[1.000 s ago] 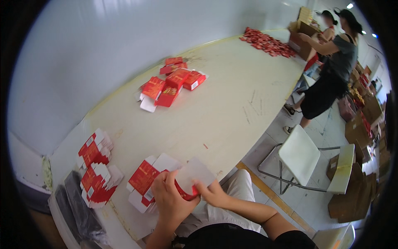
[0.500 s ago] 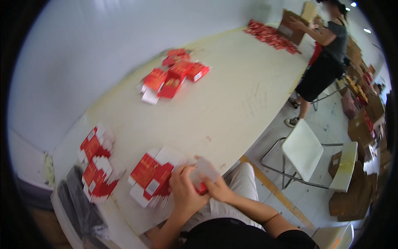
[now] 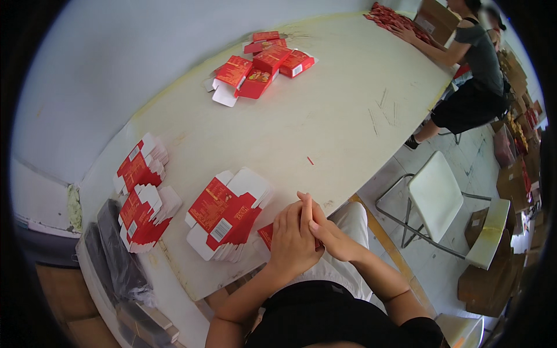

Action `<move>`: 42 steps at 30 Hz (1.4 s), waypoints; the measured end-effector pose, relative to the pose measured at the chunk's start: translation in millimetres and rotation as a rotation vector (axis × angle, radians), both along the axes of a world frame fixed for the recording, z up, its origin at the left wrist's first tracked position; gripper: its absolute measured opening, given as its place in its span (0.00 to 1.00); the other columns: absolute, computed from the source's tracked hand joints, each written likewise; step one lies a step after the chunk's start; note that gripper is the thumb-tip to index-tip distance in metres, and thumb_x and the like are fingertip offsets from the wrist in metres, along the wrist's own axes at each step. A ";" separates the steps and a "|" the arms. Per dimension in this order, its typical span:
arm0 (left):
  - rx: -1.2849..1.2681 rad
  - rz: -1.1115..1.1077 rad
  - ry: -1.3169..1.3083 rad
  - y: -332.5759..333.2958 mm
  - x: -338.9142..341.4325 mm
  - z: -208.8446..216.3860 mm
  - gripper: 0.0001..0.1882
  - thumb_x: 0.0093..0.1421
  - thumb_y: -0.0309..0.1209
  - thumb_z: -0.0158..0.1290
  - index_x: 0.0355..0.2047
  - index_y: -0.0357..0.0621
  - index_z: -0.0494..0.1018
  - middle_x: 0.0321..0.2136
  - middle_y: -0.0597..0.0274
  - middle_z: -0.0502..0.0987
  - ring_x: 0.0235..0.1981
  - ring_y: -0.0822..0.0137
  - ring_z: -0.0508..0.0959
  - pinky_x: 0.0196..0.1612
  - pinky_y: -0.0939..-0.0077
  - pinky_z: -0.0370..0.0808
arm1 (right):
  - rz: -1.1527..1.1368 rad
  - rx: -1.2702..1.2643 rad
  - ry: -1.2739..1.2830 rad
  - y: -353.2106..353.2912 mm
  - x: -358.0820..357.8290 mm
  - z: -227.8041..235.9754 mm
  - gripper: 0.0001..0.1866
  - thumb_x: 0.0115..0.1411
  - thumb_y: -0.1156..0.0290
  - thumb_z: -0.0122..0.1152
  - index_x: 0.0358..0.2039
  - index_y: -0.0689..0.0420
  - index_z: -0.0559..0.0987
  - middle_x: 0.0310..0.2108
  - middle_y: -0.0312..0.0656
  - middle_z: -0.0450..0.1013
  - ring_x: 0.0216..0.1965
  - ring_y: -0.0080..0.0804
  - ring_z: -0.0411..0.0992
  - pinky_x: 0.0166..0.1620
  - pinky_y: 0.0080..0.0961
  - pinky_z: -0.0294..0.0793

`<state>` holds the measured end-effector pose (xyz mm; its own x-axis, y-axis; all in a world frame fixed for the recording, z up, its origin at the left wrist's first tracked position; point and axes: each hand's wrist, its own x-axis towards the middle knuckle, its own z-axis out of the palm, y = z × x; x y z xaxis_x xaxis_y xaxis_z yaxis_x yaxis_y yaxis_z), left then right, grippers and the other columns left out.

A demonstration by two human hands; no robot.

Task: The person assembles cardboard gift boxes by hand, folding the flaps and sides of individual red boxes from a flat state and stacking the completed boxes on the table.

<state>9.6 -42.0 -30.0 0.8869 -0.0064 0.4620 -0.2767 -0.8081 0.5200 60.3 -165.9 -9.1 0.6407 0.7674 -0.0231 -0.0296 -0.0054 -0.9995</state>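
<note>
At the near edge of the table, my left hand [image 3: 293, 236] lies over a small red carton [image 3: 265, 233], its fingers closed against it. My right hand [image 3: 338, 238] presses in from the other side, its fingers meeting the left ones over the top. Most of the carton is hidden under both hands; a red corner shows at the left. Just left of my hands lies a stack of flat red-and-white carton blanks [image 3: 223, 211]. Two smaller stacks of folded blanks, an upper one [image 3: 139, 165] and a lower one [image 3: 145, 217], sit farther left.
Several formed red cartons [image 3: 255, 72] are piled by the wall on the white table [image 3: 243, 136]. A person [image 3: 478, 64] leans over red packets [image 3: 394, 20] beside a cardboard box [image 3: 435, 22] at the far end. A white folding chair [image 3: 436, 184] stands right of the table.
The carton's white flap stood up between my hands; now they are pressed together over it. The view has shifted. The person at the far end has bent forward, a hand on the packets.
</note>
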 end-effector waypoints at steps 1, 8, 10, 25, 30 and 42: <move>0.030 -0.019 -0.013 -1.2 1.0 1.1 0.46 0.42 0.31 0.61 0.60 0.31 0.52 0.49 0.43 0.64 0.51 0.46 0.66 0.53 0.54 0.63 | -0.028 -0.010 0.168 -1.4 -1.6 5.2 0.36 0.65 0.61 0.39 0.67 0.61 0.39 0.62 0.54 0.52 0.62 0.43 0.54 0.62 0.32 0.51; 0.239 -0.060 0.025 10.8 -4.8 36.1 0.54 0.37 0.42 0.68 0.61 0.34 0.53 0.59 0.39 0.55 0.59 0.40 0.57 0.58 0.44 0.55 | -0.192 0.093 0.158 -22.2 -12.1 -4.7 0.36 0.63 0.66 0.41 0.67 0.60 0.41 0.62 0.49 0.50 0.61 0.35 0.52 0.63 0.26 0.47; 0.318 0.019 0.075 11.2 -10.2 41.3 0.54 0.34 0.44 0.69 0.61 0.39 0.56 0.61 0.40 0.53 0.61 0.39 0.55 0.59 0.40 0.52 | -0.158 0.100 0.204 -26.4 -11.2 1.4 0.35 0.63 0.67 0.41 0.67 0.60 0.41 0.61 0.48 0.51 0.60 0.33 0.52 0.63 0.26 0.47; 0.209 0.054 0.070 5.5 -9.8 28.7 0.41 0.39 0.42 0.66 0.56 0.56 0.65 0.48 0.55 0.62 0.52 0.51 0.61 0.49 0.51 0.58 | -0.258 0.045 0.097 -32.5 -20.7 14.7 0.33 0.65 0.67 0.39 0.66 0.62 0.41 0.55 0.48 0.56 0.55 0.33 0.58 0.59 0.28 0.55; 0.310 0.055 0.004 0.6 -11.0 24.1 0.33 0.46 0.34 0.60 0.56 0.67 0.66 0.45 0.60 0.64 0.49 0.56 0.64 0.46 0.49 0.58 | -0.284 0.029 -0.083 -24.0 -27.6 7.7 0.33 0.64 0.69 0.39 0.66 0.62 0.41 0.54 0.47 0.56 0.54 0.34 0.57 0.59 0.28 0.55; 0.304 0.005 0.008 6.2 -12.2 27.8 0.39 0.38 0.35 0.63 0.55 0.60 0.66 0.46 0.57 0.61 0.51 0.52 0.60 0.51 0.47 0.55 | -0.302 0.161 0.143 -27.1 -29.1 -1.1 0.33 0.62 0.72 0.39 0.66 0.61 0.44 0.57 0.48 0.53 0.57 0.32 0.56 0.61 0.27 0.51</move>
